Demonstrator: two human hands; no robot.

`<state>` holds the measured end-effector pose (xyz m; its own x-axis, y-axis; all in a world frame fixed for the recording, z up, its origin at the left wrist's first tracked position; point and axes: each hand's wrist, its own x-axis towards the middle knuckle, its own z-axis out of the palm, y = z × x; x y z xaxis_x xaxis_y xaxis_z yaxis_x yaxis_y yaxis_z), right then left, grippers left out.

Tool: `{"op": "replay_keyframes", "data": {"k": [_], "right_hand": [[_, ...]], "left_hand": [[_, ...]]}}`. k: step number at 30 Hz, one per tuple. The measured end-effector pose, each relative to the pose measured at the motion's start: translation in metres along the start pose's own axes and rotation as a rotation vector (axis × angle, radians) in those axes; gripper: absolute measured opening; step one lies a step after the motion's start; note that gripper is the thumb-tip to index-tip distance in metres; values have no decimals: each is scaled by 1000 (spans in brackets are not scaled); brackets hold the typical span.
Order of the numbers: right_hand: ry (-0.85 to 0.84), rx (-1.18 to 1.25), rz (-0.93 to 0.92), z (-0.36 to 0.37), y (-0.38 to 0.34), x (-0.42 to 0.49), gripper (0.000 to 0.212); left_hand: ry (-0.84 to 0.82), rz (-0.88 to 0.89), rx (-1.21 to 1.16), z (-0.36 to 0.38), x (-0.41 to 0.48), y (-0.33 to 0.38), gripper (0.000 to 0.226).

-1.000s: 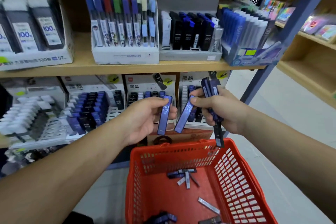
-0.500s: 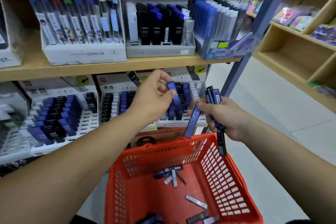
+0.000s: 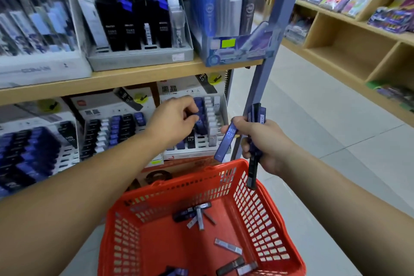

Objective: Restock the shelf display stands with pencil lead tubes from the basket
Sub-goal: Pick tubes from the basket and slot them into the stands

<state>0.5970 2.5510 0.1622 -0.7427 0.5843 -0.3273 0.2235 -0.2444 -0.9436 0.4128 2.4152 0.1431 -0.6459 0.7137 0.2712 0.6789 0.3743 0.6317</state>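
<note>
The lead tube (image 3: 199,119), in mid-air a second ago, is now down among the rows of the right-hand display stand (image 3: 190,156), pinched by the left hand (image 3: 172,119). The right hand (image 3: 265,144) grips a bundle of tubes (image 3: 257,114) above the basket (image 3: 179,182), so there are more to place.

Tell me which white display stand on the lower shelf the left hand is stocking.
The rightmost white display stand, next to the blue shelf post: the left hand pinches a blue lead tube at it; the other two go untouched.
</note>
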Motion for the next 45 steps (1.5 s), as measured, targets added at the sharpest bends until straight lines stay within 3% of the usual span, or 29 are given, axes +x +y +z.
{"op": "replay_keyframes", "data": {"k": [6, 11, 15, 17, 19, 21, 24, 26, 30, 33, 35, 38, 40, 42, 45], "right_hand": [[39, 71, -3, -1, -3, 1, 15], [36, 173, -2, -1, -5, 1, 19], [27, 191, -11, -2, -8, -1, 20], [21, 204, -21, -4, -9, -4, 18], [8, 210, -29, -4, -10, -5, 18], [-4, 216, -29, -2, -13, -7, 18], [-32, 258, -12, 8, -16, -10, 16], [-79, 271, -11, 18, -18, -13, 24], [-57, 357, 2, 27, -21, -15, 34], [-113, 451, 12, 29, -25, -17, 33], [-139, 520, 21, 34, -27, -21, 41], [-98, 599, 25, 41, -28, -23, 45], [-63, 619, 36, 42, -28, -23, 46], [-41, 606, 41, 43, -26, -24, 47], [7, 570, 39, 44, -27, -23, 50]], "left_hand": [[-62, 77, 28, 1, 2, -2, 17], [-42, 137, 117, 1, 5, -5, 11], [-172, 221, 235, -1, 15, 3, 7], [-198, 216, 294, -1, 16, 6, 17], [-129, 218, 296, 0, 11, 12, 20], [-63, 117, 74, -3, -3, 28, 15], [-303, -183, -371, -12, -30, 61, 26], [-410, -191, -416, -22, -43, 69, 31], [-390, -328, -389, -42, -64, 66, 21], [-378, -587, -629, -35, -81, 68, 13], [-341, -685, -827, -25, -85, 70, 20], [-336, -572, -844, -14, -91, 72, 15], [-283, -385, -603, -12, -96, 69, 26], [-203, -208, -403, -13, -97, 64, 21], [-250, -119, -267, -19, -96, 55, 20]]}}
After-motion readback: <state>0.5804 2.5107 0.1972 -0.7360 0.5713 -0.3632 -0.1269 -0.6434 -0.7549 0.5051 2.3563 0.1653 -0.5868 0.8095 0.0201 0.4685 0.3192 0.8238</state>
